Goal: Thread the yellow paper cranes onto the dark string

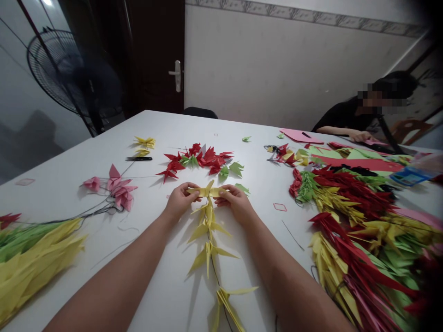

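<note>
Between my two hands is a yellow folded-paper piece [208, 191], one pointed arm pinched on each side. My left hand [182, 199] grips its left arm with thumb and fingers. On the right arm, my right hand [232, 200] has a similar pinch. Below it, a string of yellow folded-paper pieces [207, 249] runs along a dark cord toward me, spaced apart. Just beyond my hands lie red paper pieces [212, 160] and green ones [236, 168]. Pink paper pieces [121, 189] with dark cord rest to the left.
Strung yellow and green paper [41, 258] fills the near left of the white table [166, 124]. A heap of red, yellow and green strings [349, 198] covers the right. A black pen-like tool [139, 158] lies at left. Another person [360, 115] sits far right; a fan [69, 74] stands left.
</note>
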Available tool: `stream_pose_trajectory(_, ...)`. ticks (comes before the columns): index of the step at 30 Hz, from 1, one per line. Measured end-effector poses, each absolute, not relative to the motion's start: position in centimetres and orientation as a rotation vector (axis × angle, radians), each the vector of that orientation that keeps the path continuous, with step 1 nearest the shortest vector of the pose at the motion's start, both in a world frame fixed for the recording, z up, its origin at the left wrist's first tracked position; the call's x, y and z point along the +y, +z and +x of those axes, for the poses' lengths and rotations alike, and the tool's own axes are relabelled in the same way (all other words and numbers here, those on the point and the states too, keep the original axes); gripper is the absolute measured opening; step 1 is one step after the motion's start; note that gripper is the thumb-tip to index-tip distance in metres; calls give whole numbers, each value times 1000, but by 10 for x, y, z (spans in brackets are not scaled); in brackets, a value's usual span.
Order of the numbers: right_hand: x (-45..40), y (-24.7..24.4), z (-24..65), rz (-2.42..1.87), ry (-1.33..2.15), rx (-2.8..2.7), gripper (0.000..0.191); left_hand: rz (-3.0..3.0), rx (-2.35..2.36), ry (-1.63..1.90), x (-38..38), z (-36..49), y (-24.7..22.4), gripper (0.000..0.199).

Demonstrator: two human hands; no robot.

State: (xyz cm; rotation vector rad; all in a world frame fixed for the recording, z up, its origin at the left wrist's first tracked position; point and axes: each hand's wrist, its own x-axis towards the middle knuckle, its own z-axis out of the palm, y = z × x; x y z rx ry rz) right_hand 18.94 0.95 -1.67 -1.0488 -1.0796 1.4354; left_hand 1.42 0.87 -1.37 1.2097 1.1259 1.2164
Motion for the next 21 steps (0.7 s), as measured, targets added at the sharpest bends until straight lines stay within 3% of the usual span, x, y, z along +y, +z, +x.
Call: stream_pose_trajectory(21, 14, -16, 195, -1046, 1469, -909, 10, 1153, 1072, 1154, 8, 10, -13, 22)
